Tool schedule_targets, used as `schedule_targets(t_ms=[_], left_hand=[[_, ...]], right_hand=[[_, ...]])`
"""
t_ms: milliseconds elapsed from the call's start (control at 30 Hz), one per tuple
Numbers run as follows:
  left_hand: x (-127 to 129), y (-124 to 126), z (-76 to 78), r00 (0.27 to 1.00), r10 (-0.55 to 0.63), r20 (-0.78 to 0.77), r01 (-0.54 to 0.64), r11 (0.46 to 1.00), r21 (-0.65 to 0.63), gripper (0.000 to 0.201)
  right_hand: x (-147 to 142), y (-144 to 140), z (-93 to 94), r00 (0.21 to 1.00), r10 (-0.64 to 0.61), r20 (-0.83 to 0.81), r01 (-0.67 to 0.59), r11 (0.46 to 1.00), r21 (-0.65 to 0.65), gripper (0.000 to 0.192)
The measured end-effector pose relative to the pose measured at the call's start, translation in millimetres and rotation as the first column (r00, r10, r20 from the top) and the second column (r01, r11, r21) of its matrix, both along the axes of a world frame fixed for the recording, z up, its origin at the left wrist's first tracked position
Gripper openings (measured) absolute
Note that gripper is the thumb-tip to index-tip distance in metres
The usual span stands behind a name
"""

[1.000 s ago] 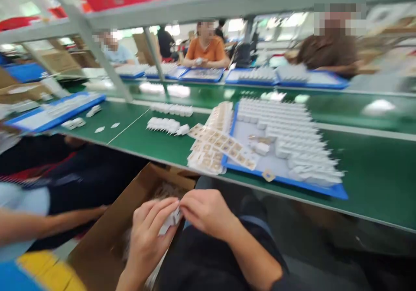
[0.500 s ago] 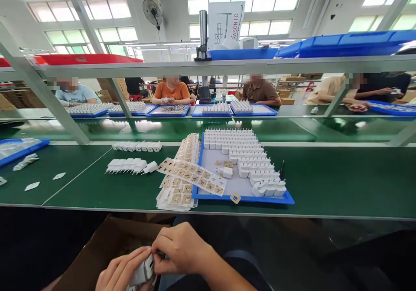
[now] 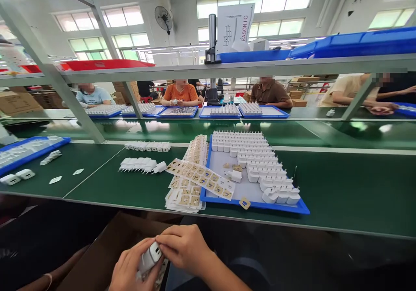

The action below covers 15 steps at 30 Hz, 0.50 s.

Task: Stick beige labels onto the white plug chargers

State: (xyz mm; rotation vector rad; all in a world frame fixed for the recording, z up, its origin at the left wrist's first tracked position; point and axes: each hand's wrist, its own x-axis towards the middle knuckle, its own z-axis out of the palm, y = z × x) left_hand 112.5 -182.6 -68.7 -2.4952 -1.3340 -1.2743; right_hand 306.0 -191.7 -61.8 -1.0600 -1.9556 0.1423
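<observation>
Below the tabletop's (image 3: 341, 187) near edge, your left hand (image 3: 127, 266) grips a white charger (image 3: 149, 259) while your right hand (image 3: 186, 245) pinches its ported end, work seemingly part done: rows of chargers (image 3: 255, 160) fill much of the blue tray (image 3: 302, 209), others (image 3: 138, 164) lie beyond its left edge.

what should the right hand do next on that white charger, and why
Perhaps press along the slotted end of the white charger with the right hand: its fingers are at that end's edge, and the left hand holds the charger.

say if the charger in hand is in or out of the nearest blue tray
Out: the left hand holds the charger in front of the table edge, the right hand at its end, away from the tray.
</observation>
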Motion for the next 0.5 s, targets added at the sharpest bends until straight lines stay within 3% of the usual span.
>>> schedule_targets(t_ms=[167,300,500], left_hand=[[7,-2,-12.7,0.993,0.103,0.062,-0.093,0.986,-0.139,0.021],[-6,4,-23.0,0.998,0.017,-0.056,-0.027,0.982,-0.187,0.024],[-15,9,-27.0,0.979,-0.048,-0.196,0.02,0.99,-0.14,0.027]], right_hand=[[-12,8,-25.3,0.999,-0.049,-0.009,0.048,0.999,-0.017,0.019],[-17,11,-38.2,0.997,-0.063,0.036,0.066,0.991,-0.117,0.012],[-15,14,-34.8,0.996,-0.039,0.076,0.062,0.945,-0.323,0.011]])
